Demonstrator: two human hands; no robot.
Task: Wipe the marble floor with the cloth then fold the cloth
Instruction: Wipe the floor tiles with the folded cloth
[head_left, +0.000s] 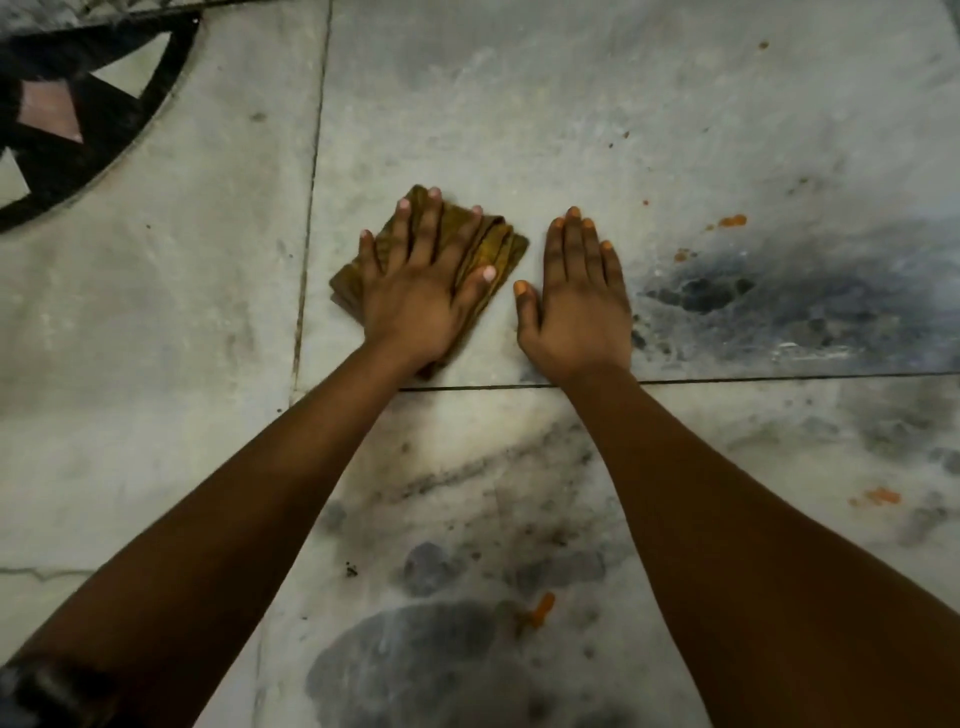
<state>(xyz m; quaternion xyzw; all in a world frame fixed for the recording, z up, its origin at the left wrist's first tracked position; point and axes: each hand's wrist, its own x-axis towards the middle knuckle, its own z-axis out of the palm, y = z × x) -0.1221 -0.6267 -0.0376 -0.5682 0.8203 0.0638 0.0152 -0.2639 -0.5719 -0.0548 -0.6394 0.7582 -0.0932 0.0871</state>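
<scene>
A folded mustard-brown cloth (496, 249) lies flat on the grey-white marble floor (519, 104), near the middle of the view. My left hand (415, 291) presses down on it with spread, straight fingers and covers most of it. Just to the right of the cloth, my right hand (576, 306) rests palm-down on the bare marble, fingers straight and close together, not touching the cloth.
Orange smears dot the floor at the right (732, 221), lower right (878, 496) and bottom centre (540, 610). A black inlaid floor pattern (78, 119) fills the upper left corner. Tile joints run just below the hands (779, 378) and left of the cloth (311, 182).
</scene>
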